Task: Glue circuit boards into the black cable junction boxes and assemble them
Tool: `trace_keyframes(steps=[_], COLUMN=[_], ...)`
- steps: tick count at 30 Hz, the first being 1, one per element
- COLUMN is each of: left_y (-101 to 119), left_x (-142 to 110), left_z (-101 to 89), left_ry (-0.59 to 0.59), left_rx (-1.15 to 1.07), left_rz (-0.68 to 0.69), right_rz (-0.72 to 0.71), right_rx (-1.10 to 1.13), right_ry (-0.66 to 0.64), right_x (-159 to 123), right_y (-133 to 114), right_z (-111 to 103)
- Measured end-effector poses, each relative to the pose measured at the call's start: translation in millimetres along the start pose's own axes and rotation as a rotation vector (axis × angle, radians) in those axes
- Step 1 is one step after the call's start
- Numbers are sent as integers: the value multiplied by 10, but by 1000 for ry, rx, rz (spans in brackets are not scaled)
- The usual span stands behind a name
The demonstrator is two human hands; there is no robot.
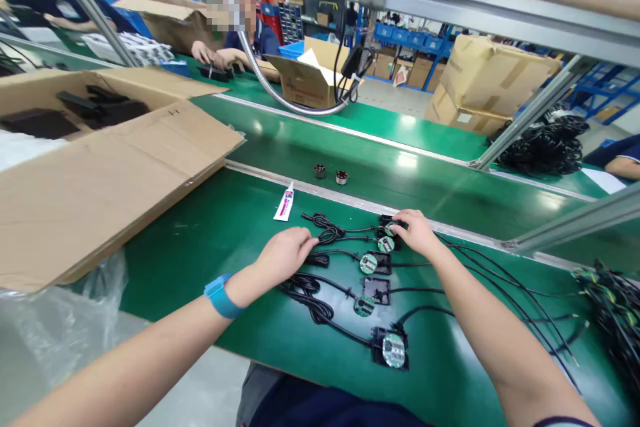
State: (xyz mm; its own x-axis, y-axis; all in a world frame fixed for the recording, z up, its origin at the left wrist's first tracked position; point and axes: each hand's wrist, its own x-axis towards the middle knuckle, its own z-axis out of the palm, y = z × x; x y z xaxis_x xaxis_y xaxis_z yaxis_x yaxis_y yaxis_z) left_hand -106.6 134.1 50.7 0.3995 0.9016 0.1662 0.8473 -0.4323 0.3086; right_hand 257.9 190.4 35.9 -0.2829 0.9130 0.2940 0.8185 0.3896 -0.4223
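Observation:
My left hand (286, 253), with a blue wristband (223, 296), is closed on a coiled black cable (330, 235). At the far end of the row, the fingers of my right hand (416, 231) pinch a small round green circuit board (391, 229) at a black plastic housing (387, 219). Several similar assemblies lie nearer to me: a round board (386, 244), another board (369, 263) beside its open housing (384, 263), a board (364, 307) by a housing (376, 289), and the nearest board (393, 351) over its housing.
A white tube (285, 203) lies beyond my left hand. Two small copper-wound motor parts (341, 177) stand past the metal rail. An open carton (115, 173) fills the left; a wire bundle (615, 320) lies right. Across the bench, a person's hands (215, 57) handle a dark part.

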Motion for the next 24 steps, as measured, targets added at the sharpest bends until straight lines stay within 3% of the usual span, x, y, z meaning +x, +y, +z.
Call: trace_keyframes(steps=[4,8,11,14,17,20,22,24], left_y=[-436,-766,-915,-968,-798,-320,121,575], left_x=[488,944,1106,1128,1081,1069,1113,1190], left_z=[-86,-64,34,85,0,-175,-266,-287], left_ry=[155,-3,-131,-154,-74,-39,-185,-387], left_rx=[93,162,95,66,28,-159,-405,-719], left_rz=[-397,-614,-637,-558,-471,-398,-374,-346], right_rz=[32,127,216,282,297,86,-132,-303], right_rx=[72,179,160,94,35,-71,-164,-256], right_ry=[-160,-234,-217,-147,-40,131,183,153], right_x=[281,302,324,343,290,179,110,61], right_y=[150,126,101,97,23,-188,-376,-538], right_z=[-2,-78,-7,118,121,-30,-150,-235])
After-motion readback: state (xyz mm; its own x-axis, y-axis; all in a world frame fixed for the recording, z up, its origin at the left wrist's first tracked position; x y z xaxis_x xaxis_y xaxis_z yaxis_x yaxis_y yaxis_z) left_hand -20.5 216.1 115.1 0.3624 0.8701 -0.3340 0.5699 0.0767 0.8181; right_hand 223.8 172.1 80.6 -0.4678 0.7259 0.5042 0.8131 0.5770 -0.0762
